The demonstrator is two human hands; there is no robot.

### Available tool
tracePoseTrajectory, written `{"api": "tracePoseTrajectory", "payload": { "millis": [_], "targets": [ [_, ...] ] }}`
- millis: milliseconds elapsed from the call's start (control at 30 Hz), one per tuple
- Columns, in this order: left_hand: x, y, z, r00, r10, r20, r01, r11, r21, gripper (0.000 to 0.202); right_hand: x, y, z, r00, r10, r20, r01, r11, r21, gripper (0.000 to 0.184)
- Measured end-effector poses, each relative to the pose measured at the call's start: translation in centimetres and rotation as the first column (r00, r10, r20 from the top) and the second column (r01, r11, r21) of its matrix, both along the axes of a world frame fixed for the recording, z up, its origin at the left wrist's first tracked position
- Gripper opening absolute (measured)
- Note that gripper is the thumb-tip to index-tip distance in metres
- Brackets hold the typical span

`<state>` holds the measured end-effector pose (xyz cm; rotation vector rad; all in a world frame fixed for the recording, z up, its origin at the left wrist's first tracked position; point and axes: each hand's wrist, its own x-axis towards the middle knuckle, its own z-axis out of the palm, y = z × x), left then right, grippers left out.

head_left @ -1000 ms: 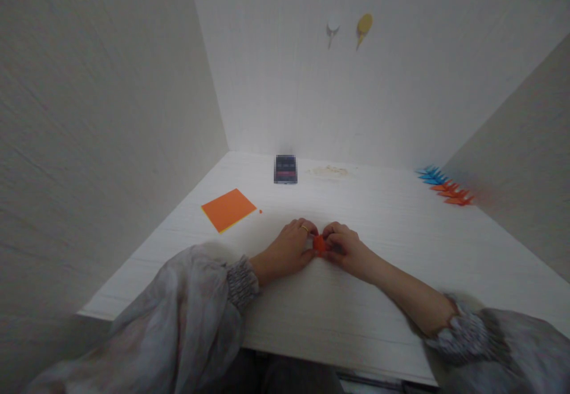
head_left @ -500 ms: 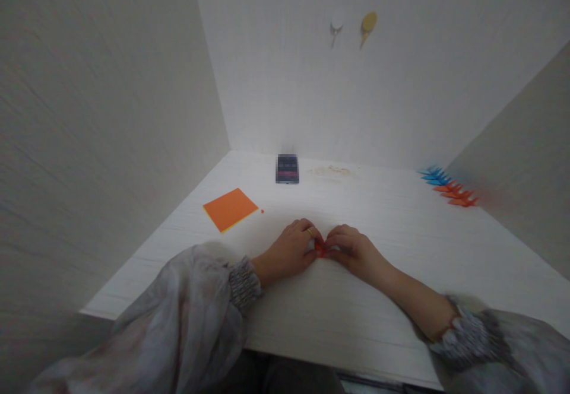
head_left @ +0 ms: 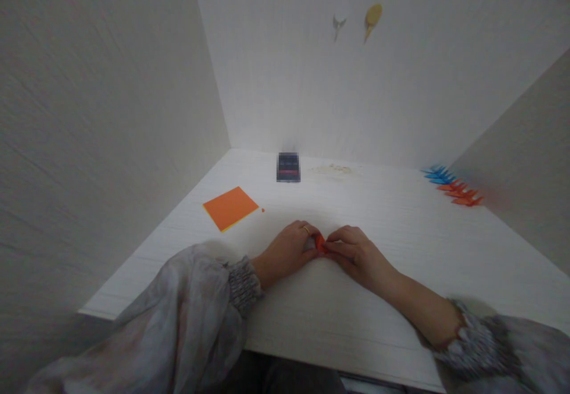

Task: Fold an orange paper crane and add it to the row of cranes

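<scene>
A small folded piece of orange paper (head_left: 320,243) lies on the white table (head_left: 401,234) between my two hands. My left hand (head_left: 289,248), with a ring on one finger, pinches its left side with curled fingers. From the right, my right hand (head_left: 354,251) presses and pinches the same piece, fingers closed on it. Most of the paper is hidden by my fingertips.
A stack of orange square sheets (head_left: 230,207) lies to the left, with a tiny orange scrap (head_left: 263,210) beside it. A dark small box (head_left: 288,167) stands at the back. Several blue and orange folded pieces (head_left: 452,185) line the right wall. Walls close in on three sides.
Both hands kept working the orange paper in place; the piece looks smaller and flatter between the fingertips. The camera view shifted slightly.
</scene>
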<state>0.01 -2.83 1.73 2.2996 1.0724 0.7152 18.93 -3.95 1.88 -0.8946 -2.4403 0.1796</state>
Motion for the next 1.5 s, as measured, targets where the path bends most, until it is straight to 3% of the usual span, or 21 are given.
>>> {"api": "tracePoseTrajectory", "payload": {
  "millis": [567,833,1000,1200,1500],
  "targets": [
    [-0.1,0.4,0.3,1.0,0.021,-0.011,-0.022,0.997,-0.075,0.041,0.2,0.1,-0.5,0.999,-0.007,-0.04,0.004,0.998,-0.065,0.018],
    [-0.1,0.3,0.3,1.0,-0.006,0.014,0.006,0.999,-0.044,0.024,0.0,0.1,-0.3,0.999,-0.02,-0.025,0.018,0.996,-0.093,0.018],
    [0.0,0.6,-0.1,1.0,-0.001,-0.002,0.001,0.999,-0.039,0.026,-0.2,0.1,-0.2,0.999,-0.018,-0.028,0.015,0.992,-0.123,0.018],
    [-0.1,0.6,0.2,1.0,-0.01,-0.026,0.01,0.999,-0.034,0.026,0.0,-0.1,0.0,0.998,-0.032,0.049,0.039,0.987,-0.154,0.018],
    [0.0,0.5,0.4,1.0,-0.014,-0.026,0.013,0.999,-0.032,0.03,0.5,-0.6,1.0,0.984,0.053,0.169,-0.033,0.992,-0.121,0.024]
  ]
}}
